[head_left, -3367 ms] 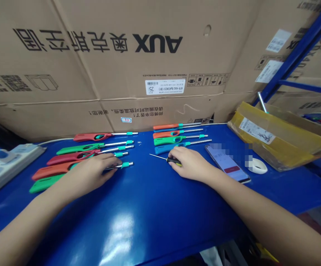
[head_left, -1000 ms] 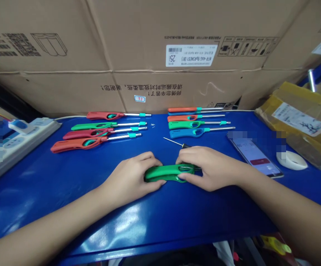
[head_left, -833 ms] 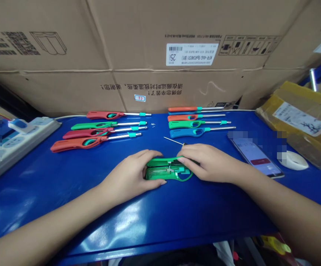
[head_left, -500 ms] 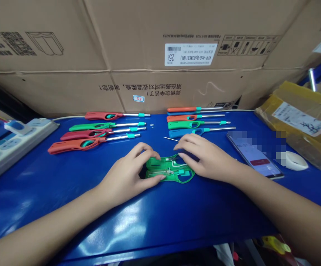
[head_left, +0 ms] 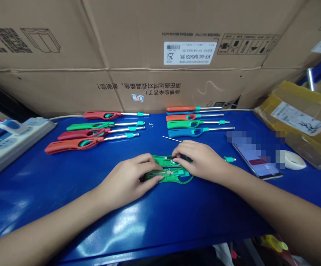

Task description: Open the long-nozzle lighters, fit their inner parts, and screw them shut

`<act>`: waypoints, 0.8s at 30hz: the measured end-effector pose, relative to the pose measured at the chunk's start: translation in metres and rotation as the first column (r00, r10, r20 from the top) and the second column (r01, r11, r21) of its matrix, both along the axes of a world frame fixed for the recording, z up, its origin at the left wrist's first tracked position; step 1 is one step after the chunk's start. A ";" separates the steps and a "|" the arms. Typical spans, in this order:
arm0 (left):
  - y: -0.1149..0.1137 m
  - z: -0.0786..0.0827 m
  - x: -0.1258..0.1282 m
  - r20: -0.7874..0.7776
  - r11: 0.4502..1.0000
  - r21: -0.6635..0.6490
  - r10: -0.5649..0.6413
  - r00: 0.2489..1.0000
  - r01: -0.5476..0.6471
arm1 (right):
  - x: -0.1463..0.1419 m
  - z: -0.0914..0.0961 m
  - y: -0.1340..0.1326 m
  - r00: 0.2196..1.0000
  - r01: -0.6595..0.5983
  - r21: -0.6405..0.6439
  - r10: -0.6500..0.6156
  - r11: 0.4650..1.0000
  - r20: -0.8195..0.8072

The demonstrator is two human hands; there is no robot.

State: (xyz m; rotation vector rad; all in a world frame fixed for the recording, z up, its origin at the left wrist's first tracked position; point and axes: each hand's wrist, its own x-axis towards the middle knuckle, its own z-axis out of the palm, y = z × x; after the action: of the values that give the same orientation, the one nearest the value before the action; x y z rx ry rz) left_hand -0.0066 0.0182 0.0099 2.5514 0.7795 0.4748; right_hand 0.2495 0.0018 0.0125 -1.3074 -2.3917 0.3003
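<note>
A green lighter lies in the middle of the blue table, near its front edge. Its shell is open in two halves, and small inner parts show inside. The left hand holds the left end of this lighter: the fingers are half curled, with the thumb on the near half and the forefinger on the far half. The right hand lies palm down over the right end, with its bent fingertips pressing on the far half. I cannot tell if they pinch a small part there. The lighter's teal tip comes out from under the right wrist.

Behind the green lighter to the left lies a row of four lighters, and behind it to the right a row of five lighters. A thin metal pin lies just behind the right hand. To the right of the green lighter is a phone, and far to its left a power strip. A big cardboard box stands behind all of these.
</note>
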 end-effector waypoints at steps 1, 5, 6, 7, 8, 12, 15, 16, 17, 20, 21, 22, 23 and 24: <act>0.000 -0.001 0.000 0.012 1.000 0.013 -0.016 1.000 0.016 | 0.000 0.000 -0.001 1.000 0.010 0.001 -0.010 1.000 0.008; 0.000 -0.002 -0.001 0.049 0.996 0.070 -0.064 0.997 0.060 | 0.002 0.001 -0.003 0.999 0.050 -0.003 -0.050 0.999 0.020; 0.000 -0.001 -0.002 0.054 0.995 0.080 -0.072 0.996 0.068 | 0.002 0.002 -0.003 0.998 0.062 -0.017 -0.061 0.998 0.022; 0.000 -0.001 -0.002 0.056 0.994 0.085 -0.077 0.995 0.072 | 0.002 0.002 -0.004 0.997 0.076 -0.036 -0.076 0.996 0.024; 0.001 -0.002 -0.002 0.058 0.994 0.087 -0.079 0.995 0.074 | 0.003 0.003 -0.004 0.995 0.094 -0.056 -0.092 0.994 0.025; 0.003 -0.003 -0.003 0.076 0.998 0.060 -0.036 0.996 0.032 | 0.003 0.008 -0.008 0.997 0.081 -0.078 -0.080 0.994 0.025; 0.004 -0.004 -0.003 0.096 0.999 0.035 0.004 0.995 -0.007 | 0.003 0.012 -0.009 1.000 -0.015 -0.014 0.015 1.000 -0.021; 0.005 -0.004 -0.003 0.109 0.999 0.030 0.013 0.994 -0.016 | 0.003 0.013 -0.009 0.998 -0.056 0.004 0.056 0.998 -0.031; 0.005 -0.004 -0.002 0.123 0.999 0.027 0.020 0.992 -0.023 | 0.003 0.013 -0.009 0.995 -0.099 0.017 0.099 0.995 -0.029; 0.006 -0.003 -0.001 0.157 0.999 0.032 0.015 0.987 -0.020 | 0.004 0.013 -0.009 0.978 -0.205 0.058 0.203 0.977 0.036; 0.006 -0.003 -0.001 0.160 0.999 0.032 0.004 0.987 -0.010 | 0.004 0.013 -0.009 0.974 -0.223 0.071 0.219 0.972 0.052; 0.006 -0.002 -0.001 0.163 1.000 0.029 -0.005 0.987 0.001 | 0.005 0.012 -0.008 0.972 -0.231 0.077 0.227 0.970 0.056; 0.006 -0.002 -0.001 0.170 1.000 0.024 -0.012 0.985 0.008 | 0.005 0.012 -0.008 0.971 -0.235 0.075 0.231 0.969 0.053; 0.006 -0.002 -0.001 0.180 1.000 0.018 -0.012 0.984 0.009 | 0.005 0.012 -0.008 0.971 -0.236 0.070 0.234 0.969 0.047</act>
State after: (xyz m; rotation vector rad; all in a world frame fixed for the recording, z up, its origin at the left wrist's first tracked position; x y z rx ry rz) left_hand -0.0079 0.0240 0.0083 2.4838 0.6987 0.7005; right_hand 0.2546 -0.0058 0.0247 -1.0062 -2.5681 0.2507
